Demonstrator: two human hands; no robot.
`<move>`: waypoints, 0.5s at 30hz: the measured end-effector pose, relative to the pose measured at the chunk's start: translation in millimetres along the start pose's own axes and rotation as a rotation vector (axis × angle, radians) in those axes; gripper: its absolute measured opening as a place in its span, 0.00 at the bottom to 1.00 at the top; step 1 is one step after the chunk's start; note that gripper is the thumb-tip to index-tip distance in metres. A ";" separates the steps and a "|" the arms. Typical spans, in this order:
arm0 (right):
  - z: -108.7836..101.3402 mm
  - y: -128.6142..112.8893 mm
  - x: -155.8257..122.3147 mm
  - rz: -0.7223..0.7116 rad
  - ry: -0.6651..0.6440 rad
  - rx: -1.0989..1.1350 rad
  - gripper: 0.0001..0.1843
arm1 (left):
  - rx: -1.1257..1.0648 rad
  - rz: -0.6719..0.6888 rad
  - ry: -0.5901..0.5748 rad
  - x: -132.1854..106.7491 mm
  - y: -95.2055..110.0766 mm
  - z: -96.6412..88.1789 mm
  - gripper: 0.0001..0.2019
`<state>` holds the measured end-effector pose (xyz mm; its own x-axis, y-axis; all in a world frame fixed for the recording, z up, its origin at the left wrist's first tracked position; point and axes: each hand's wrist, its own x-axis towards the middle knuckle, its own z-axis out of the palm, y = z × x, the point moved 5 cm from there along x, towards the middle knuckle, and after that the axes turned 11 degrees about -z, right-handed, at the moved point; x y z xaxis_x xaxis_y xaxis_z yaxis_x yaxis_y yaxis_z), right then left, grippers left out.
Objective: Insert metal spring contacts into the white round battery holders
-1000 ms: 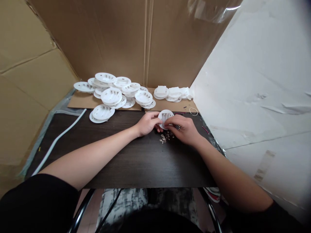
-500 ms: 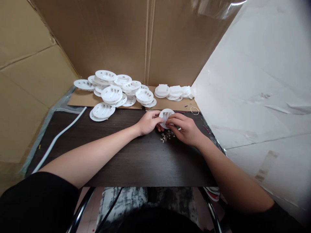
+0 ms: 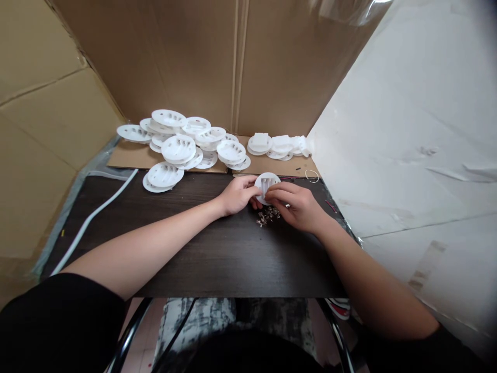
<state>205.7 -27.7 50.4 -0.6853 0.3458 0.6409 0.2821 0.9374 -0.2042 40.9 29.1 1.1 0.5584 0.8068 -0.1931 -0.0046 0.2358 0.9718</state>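
Note:
A round white plastic battery holder [image 3: 267, 182] with slots in its face is tilted toward me above the dark table. My left hand [image 3: 238, 197] grips it by its left edge, thumb on the front and fingers behind. The fingers of my right hand [image 3: 291, 203] are pinched together over the holder's lower right part; whatever is between the fingertips is hidden. Just below the holder lies a small heap of metal battery contacts [image 3: 265, 216], partly covered by my right hand.
More white holders [image 3: 178, 149] are piled at the back left on cardboard [image 3: 132, 159]. Others lie face down [image 3: 261, 142] at the back right, near a pale loop [image 3: 311, 176]. A pale cable [image 3: 93, 217] runs along the left. Cardboard walls [image 3: 174, 57] enclose the table.
Both hands stay almost where they were around the holder, with my right fingers still at its lower right. The view has shifted very slightly.

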 end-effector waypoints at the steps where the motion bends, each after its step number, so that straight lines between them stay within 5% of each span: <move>1: 0.0 0.2 -0.2 0.002 0.001 0.003 0.11 | 0.000 -0.001 -0.001 0.0 0.0 0.1 0.10; 15: 2.4 1.3 -1.8 -0.005 -0.030 0.012 0.12 | 0.035 0.023 -0.006 -1.2 1.6 1.6 0.09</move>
<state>205.7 -27.1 47.2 -0.7065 0.3419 0.6197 0.2708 0.9395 -0.2096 41.5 27.7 3.1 0.5635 0.8084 -0.1699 0.0114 0.1981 0.9801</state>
